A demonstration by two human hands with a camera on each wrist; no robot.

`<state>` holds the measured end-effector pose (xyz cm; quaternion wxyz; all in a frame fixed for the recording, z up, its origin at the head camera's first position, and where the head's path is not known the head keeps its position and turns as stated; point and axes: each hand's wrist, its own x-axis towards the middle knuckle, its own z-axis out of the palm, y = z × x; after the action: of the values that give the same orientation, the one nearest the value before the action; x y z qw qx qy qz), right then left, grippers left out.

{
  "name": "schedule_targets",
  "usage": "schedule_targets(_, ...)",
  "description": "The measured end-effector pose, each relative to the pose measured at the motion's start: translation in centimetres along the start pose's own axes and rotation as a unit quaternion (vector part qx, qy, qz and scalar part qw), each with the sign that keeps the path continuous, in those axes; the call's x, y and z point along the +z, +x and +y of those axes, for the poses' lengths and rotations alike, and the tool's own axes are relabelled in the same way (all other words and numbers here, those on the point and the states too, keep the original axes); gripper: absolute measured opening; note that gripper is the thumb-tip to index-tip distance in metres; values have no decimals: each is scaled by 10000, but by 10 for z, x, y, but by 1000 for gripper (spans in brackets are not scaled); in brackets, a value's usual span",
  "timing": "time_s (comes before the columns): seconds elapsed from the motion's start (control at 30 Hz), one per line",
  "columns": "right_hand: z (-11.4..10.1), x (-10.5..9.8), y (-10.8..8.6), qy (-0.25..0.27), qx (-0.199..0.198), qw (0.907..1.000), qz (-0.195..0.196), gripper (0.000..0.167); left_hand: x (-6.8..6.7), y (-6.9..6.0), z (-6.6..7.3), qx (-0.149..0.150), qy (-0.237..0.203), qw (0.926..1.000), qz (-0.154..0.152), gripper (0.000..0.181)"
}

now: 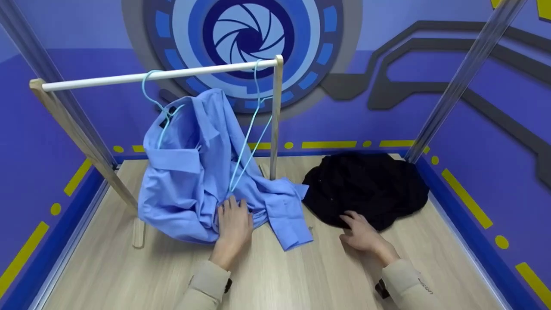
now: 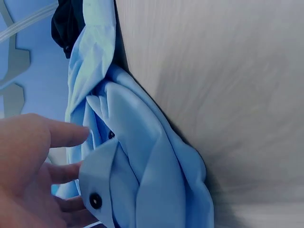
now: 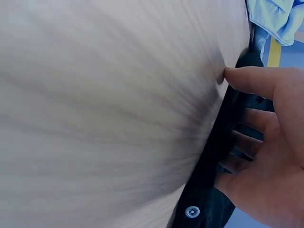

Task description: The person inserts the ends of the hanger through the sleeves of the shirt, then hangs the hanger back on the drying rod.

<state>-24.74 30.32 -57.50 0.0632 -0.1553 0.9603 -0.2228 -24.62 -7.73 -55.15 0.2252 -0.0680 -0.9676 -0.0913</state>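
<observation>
A light blue button shirt hangs askew from a pale blue hanger on the rack's rod, its lower part and one sleeve bunched on the tabletop. My left hand rests at the shirt's lower folds, fingers loosely extended; in the left wrist view the fingertips touch the cloth near a dark button. Just above those fingertips is the low corner of a second pale blue hanger. My right hand touches the near edge of a crumpled black garment, fingers slightly bent, with a metal snap visible close by.
The rack has a white rod between wooden uprights, with a wooden foot on the left. Blue patterned panels and metal corner posts enclose the light wood tabletop.
</observation>
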Motion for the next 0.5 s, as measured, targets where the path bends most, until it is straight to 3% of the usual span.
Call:
schedule_targets(0.13,-2,0,-3,23,-91,10000,-15,59,3,-2,7,327,-173,9987,338,39)
schedule_targets(0.3,-4,3,-6,-19,-267,9996,-47,58,5,-5,16,912,-599,9937,236,29)
schedule_targets(0.5,-8,5,-12,68,-536,9985,-129,58,6,-6,27,1673,-826,9824,-115,18)
